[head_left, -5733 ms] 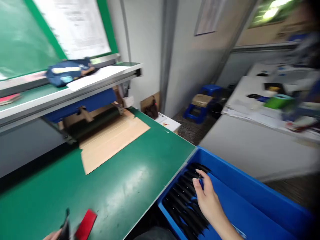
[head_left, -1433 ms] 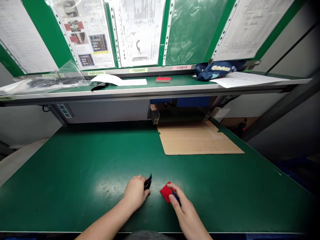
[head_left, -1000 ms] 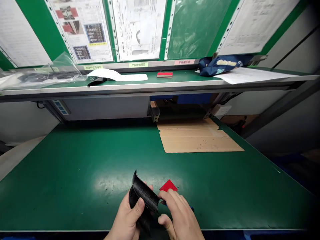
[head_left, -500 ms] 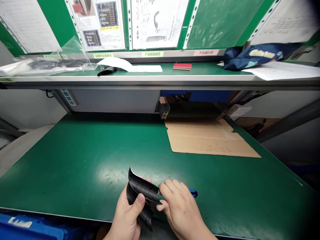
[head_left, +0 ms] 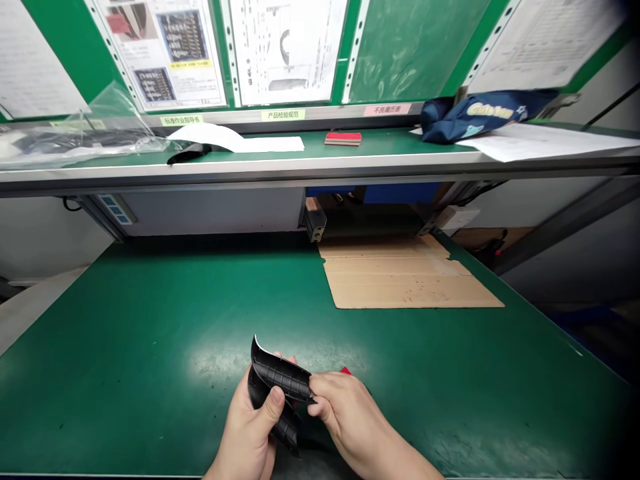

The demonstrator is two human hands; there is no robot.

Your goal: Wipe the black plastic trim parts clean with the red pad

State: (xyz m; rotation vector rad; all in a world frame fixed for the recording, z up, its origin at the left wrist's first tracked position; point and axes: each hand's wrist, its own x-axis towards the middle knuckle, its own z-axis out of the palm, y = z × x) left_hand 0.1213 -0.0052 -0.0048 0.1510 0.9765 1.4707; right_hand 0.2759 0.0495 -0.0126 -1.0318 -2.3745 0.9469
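My left hand (head_left: 253, 417) is closed round a curved black plastic piece with a ribbed grid inside (head_left: 283, 375), its thumb pressing on the front. A second black curved section (head_left: 287, 430) hangs below the thumb; whether the two are joined is hidden. At the right end of the ribbed piece, the fingers of my right hand (head_left: 350, 410) are closed, thumb and forefinger touching its edge. A small red tip (head_left: 345, 370) shows behind that hand. It seems part of a slim hand tool, otherwise hidden by the fingers.
A cardboard sheet (head_left: 400, 287) lies on the green bench top (head_left: 150, 360) at the back right. Above runs a shelf (head_left: 280, 163) with a plastic bag (head_left: 75, 140), a white strip (head_left: 270, 144), a red block (head_left: 343, 139) and a dark blue cloth item (head_left: 485, 117).
The view has shifted slightly. The blue and black handle end that stuck out beyond my right hand is hidden now, and a red tip shows instead. My right hand has turned a little at the piece's end.
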